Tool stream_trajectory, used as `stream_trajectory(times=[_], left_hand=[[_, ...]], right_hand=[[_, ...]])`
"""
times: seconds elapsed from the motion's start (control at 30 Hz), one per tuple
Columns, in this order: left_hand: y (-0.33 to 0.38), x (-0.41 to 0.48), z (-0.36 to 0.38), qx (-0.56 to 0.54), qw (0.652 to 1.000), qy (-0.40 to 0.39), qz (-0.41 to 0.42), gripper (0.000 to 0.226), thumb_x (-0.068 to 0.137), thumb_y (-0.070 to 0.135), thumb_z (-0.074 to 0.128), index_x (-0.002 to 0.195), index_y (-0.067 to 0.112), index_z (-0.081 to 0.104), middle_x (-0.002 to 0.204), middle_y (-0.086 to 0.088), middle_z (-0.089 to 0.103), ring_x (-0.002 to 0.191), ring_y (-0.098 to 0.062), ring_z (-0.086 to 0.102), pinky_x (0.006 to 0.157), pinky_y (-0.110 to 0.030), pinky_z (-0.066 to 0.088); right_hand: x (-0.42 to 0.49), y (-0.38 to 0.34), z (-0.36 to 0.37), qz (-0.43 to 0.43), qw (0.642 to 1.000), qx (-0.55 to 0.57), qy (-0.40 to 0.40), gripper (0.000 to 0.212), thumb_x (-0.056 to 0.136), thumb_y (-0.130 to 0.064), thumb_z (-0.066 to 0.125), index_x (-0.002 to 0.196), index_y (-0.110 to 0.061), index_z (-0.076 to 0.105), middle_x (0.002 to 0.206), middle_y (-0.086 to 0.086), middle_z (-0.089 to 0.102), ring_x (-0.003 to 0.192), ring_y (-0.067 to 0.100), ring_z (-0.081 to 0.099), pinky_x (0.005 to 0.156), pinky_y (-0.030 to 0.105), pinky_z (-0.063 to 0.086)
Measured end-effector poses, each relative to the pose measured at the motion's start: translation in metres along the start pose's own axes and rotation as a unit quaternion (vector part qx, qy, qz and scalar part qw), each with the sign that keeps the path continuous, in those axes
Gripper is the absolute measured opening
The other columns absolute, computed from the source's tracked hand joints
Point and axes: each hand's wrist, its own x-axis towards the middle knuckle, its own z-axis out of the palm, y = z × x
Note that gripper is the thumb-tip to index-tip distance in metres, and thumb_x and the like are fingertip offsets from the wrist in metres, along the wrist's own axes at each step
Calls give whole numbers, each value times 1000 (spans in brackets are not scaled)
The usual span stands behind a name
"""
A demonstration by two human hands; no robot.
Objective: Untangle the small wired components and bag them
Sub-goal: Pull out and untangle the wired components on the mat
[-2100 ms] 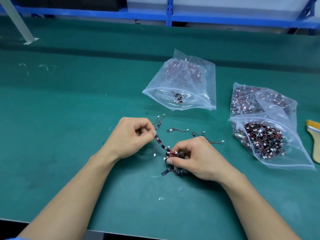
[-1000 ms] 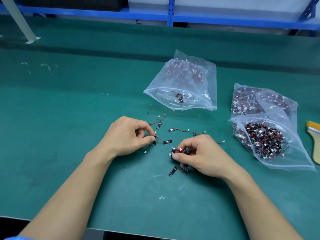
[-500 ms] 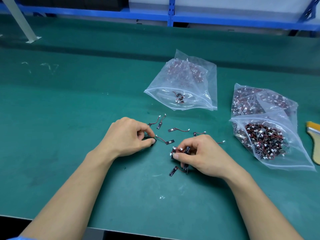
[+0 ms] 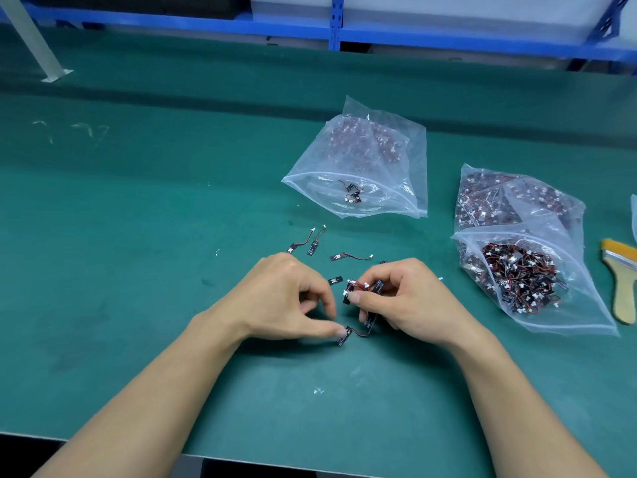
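Observation:
My right hand pinches a small tangle of wired components, black boards with red-black leads and white plugs, just above the green mat. One component of the tangle hangs down onto the mat by its lead. My left hand is beside it, the thumb tip touching that board and the index finger held apart above it. Several separated components lie on the mat behind my hands. A clear bag with an open mouth holds a few components.
A second clear bag at the right is packed with tangled components. A yellow-bristled brush lies at the far right edge. Blue shelving runs along the back. The mat's near edge is close below my forearms.
My left hand let go of a freed component, which now lies on the mat, and moved down and right to the board dangling under the tangle. My right hand kept its hold.

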Motion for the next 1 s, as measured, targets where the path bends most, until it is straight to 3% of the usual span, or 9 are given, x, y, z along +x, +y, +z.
stream_trajectory(times=[0.2, 0.33, 0.5, 0.63, 0.73, 0.83, 0.93, 1.0], left_hand=[[11, 5, 12, 20, 998, -49, 29, 12, 78, 48, 78, 86, 40, 78, 55, 11, 48, 58, -8, 49, 58, -37, 45], [12, 5, 13, 37, 998, -42, 28, 16, 80, 55, 72, 89, 44, 78, 56, 14, 46, 60, -6, 47, 58, -37, 44], [14, 15, 22, 104, 994, 22, 9, 15, 84, 54, 70, 91, 42, 77, 63, 16, 49, 67, -6, 53, 57, -33, 45], [13, 22, 27, 141, 986, 93, -11, 11, 86, 49, 72, 91, 40, 76, 62, 17, 47, 69, -5, 52, 54, -25, 30], [11, 20, 25, 78, 985, 155, -16, 11, 86, 44, 70, 83, 36, 78, 54, 15, 43, 59, -4, 45, 52, -27, 35], [13, 20, 26, -27, 985, 171, -3, 20, 88, 45, 64, 81, 32, 78, 54, 6, 53, 54, -10, 48, 54, -33, 44], [20, 24, 31, -68, 983, 170, 7, 22, 86, 49, 70, 79, 29, 77, 48, 7, 46, 48, -11, 43, 51, -26, 36], [21, 25, 33, -72, 982, 176, 5, 17, 85, 42, 74, 75, 28, 75, 46, 7, 39, 46, -10, 36, 51, -23, 30]], right_hand=[[-3, -5, -5, 7, 998, 57, 27, 19, 91, -18, 73, 72, -16, 70, 64, 6, 72, 38, 6, 43, 42, 14, 33], [-3, -7, -12, 9, 990, 122, 74, 16, 90, -20, 74, 74, -16, 72, 66, 10, 71, 37, 15, 36, 38, 18, 28], [-4, -6, -21, -14, 979, 162, 124, 14, 88, -22, 74, 73, -21, 75, 66, 9, 71, 35, 13, 37, 39, 16, 29], [-7, 0, -25, 1, 984, 142, 106, 17, 89, -19, 73, 73, -20, 75, 66, 9, 71, 37, 13, 39, 41, 15, 31], [-10, 5, -25, 10, 991, 103, 84, 17, 91, -21, 73, 74, -16, 73, 67, 9, 72, 38, 13, 42, 43, 15, 32], [-12, 9, -24, 3, 994, 81, 66, 15, 91, -22, 73, 79, -14, 73, 67, 8, 72, 39, 14, 44, 44, 15, 34], [-13, 11, -24, -7, 996, 72, 48, 12, 93, -22, 72, 83, -16, 74, 69, 8, 73, 41, 14, 46, 44, 18, 34], [-14, 12, -25, -12, 997, 65, 41, 10, 93, -22, 72, 84, -17, 74, 70, 7, 73, 42, 14, 47, 46, 19, 35]])
